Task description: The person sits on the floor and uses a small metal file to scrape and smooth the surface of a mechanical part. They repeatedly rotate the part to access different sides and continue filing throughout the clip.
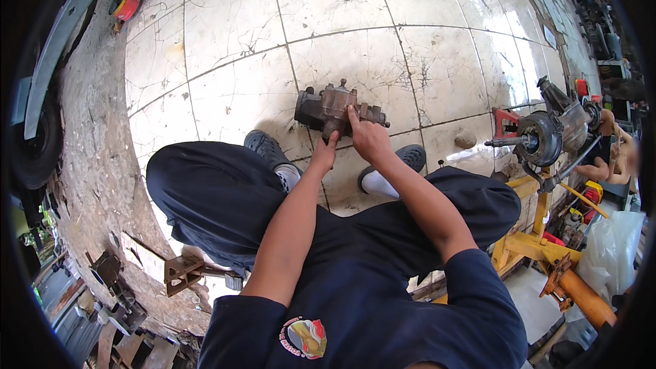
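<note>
A rusty, dark cast metal gearbox housing (337, 101), with bolts and side fittings, rests on the tiled floor between my feet. My left hand (328, 150) is closed around its lower neck. My right hand (369, 140) touches the housing with its index finger stretched out; its other fingers curl toward the palm and do not appear to grip it. Both forearms reach forward between my bent, dark-trousered knees.
A large axle assembly (547, 140) sits on a yellow stand (543, 219) at right, with another person (615, 154) beside it. A red jack stand (506, 124), stone (465, 140) and plastic bag (608, 253) lie nearby. Left are a tyre (34, 150), tin (124, 5) and metal parts (183, 275).
</note>
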`<state>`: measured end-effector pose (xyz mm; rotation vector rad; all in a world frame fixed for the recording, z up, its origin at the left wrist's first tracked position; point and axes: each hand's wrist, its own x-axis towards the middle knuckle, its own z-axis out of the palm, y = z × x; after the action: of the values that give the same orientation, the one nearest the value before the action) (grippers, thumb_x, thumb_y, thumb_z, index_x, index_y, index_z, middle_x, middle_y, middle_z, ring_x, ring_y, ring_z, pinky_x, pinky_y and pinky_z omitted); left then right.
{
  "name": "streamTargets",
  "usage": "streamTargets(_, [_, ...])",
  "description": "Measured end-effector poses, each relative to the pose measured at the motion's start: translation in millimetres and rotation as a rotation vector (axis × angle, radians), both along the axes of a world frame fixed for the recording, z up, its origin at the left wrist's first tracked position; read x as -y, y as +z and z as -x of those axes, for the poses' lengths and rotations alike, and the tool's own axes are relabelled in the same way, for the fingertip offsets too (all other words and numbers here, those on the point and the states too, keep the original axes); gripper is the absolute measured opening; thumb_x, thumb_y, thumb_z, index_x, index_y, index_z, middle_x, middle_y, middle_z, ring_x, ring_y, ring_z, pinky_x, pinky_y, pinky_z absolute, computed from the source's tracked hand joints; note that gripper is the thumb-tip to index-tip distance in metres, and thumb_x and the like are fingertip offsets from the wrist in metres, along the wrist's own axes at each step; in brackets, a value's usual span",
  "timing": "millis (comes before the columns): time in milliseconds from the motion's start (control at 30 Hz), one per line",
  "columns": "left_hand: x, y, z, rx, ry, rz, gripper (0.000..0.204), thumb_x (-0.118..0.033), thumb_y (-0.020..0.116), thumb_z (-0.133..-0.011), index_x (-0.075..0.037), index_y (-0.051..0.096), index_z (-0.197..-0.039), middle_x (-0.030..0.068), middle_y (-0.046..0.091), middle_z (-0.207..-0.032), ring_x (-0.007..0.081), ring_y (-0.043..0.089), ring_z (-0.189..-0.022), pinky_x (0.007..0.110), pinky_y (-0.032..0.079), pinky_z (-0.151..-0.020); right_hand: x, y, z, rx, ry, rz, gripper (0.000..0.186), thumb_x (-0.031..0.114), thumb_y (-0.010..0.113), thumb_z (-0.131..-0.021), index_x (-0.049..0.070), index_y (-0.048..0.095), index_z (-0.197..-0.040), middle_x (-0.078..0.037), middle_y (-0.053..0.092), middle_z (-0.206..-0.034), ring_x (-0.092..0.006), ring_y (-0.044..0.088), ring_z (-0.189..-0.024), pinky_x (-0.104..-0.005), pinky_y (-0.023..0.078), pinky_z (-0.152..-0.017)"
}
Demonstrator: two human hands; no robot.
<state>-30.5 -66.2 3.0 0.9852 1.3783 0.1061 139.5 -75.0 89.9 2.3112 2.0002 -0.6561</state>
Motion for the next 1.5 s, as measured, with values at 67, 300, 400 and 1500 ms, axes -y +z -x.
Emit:
streamTargets(67, [-5.2, -1.0, -4.4, 0.009, 0.002, -0.018, 0.084, -0.080, 0.046, -0.095, -0.005, 0.054, -0.131, 0.0044, 0.055, -0.075, 0.0173, 0.057, -0.065, 0.037, 0.053, -0.054, -12.8, -5.7, -9.1, -0.004, -0.051, -0.095, 0.066, 0.012, 0.048, -0.092, 0.001, 0.040, -0.156, -0.026, 0.072, -0.082, -0.0443, 0.072, -0.072, -0.0553, 0.058, -0.068])
streamTargets(300, [4.6, -32.7, 10.8, -0.063, -0.040, -0.105, 0.088, -0.082, 0.045, -0.094, -0.003, 0.052, -0.134, 0.0067, 0.057, -0.078, 0.0191, 0.060, -0.069, 0.037, 0.055, -0.055, 1.0, 0.2, 6.9, 0.011, -0.018, 0.049, 0.063, 0.012, 0.046, -0.094, 0.014, 0.045, -0.157, -0.026, 0.073, -0.082, -0.0446, 0.073, -0.073, -0.0540, 0.058, -0.068])
streamTargets(400, [1.9, -36.4, 2.1, -0.068, -0.058, -0.123, 0.092, -0.082, 0.045, -0.094, -0.002, 0.050, -0.139, 0.0079, 0.059, -0.080, 0.0214, 0.062, -0.071, 0.039, 0.055, -0.056, -25.4, -1.3, -13.6, 0.065, -0.077, -0.029, 0.061, 0.014, 0.048, -0.094, 0.016, 0.048, -0.155, -0.024, 0.073, -0.080, -0.0422, 0.073, -0.071, -0.0538, 0.059, -0.067])
streamTargets(1500, [-2.5, -12.8, -0.7, -0.090, -0.252, -0.049, 0.104, -0.079, 0.021, -0.100, 0.010, 0.030, -0.154, 0.0384, 0.050, -0.146, 0.0496, 0.047, -0.140, 0.051, 0.037, -0.117, 11.5, -9.7, -7.1, 0.006, 0.013, -0.096, 0.056, 0.013, 0.048, -0.094, 0.016, 0.054, -0.150, -0.020, 0.072, -0.077, -0.0403, 0.071, -0.067, -0.0516, 0.057, -0.063])
